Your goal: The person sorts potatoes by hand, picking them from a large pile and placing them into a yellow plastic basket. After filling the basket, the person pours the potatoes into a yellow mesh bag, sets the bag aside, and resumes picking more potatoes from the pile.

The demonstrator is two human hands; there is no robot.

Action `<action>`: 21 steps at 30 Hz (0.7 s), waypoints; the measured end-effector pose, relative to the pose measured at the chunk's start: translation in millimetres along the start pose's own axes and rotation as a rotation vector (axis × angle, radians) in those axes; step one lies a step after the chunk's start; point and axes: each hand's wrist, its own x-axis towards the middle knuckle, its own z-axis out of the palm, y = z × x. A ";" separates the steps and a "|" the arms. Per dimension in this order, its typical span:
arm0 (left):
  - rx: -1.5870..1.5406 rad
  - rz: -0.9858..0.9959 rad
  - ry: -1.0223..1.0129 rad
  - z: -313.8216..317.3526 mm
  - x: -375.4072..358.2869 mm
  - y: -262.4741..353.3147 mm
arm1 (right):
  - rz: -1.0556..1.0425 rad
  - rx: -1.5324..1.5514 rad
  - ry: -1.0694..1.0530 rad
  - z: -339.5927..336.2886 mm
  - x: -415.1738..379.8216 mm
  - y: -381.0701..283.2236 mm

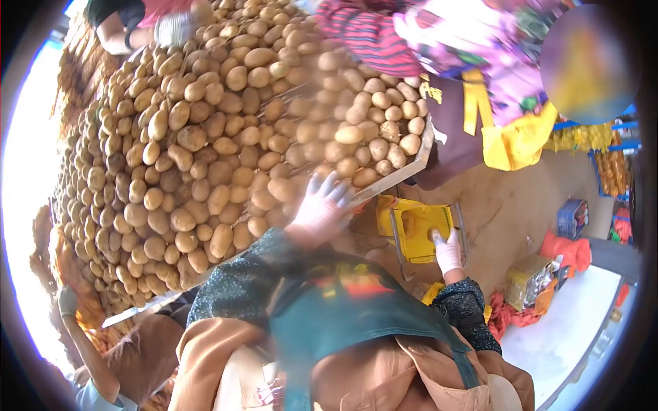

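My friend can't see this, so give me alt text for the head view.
A huge pile of potatoes lies before a person whose left hand is at its edge, fingers spread; the right hand is over something yellow in a metal frame. Other people are beside the pile.

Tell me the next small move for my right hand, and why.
I'd probably ease the right hand lower and loosen its grip: what looks like a potato is at its fingertips, over the metal-framed yellow stand. The left hand is away from it, fingers spread by the near edge of the potato pile.
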 end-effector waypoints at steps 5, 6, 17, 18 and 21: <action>-0.206 -0.147 0.371 -57.1 -45.5 -7.0 | -0.420 0.272 -0.383 -35.9 -36.0 -206.1; -0.181 -0.281 0.228 -79.9 -60.3 -15.2 | -0.561 0.286 -0.407 -22.1 -41.5 -232.4; 0.230 -0.663 -0.125 -89.6 -203.2 -83.3 | -1.851 -0.318 -0.296 135.3 -101.3 -408.7; 0.268 -0.610 -0.125 -89.7 -203.5 -86.0 | -1.853 -0.361 -0.373 135.1 -95.9 -412.3; 0.163 -0.487 -0.084 -96.8 -208.7 -99.9 | -1.763 -0.644 -0.484 113.9 -74.6 -429.6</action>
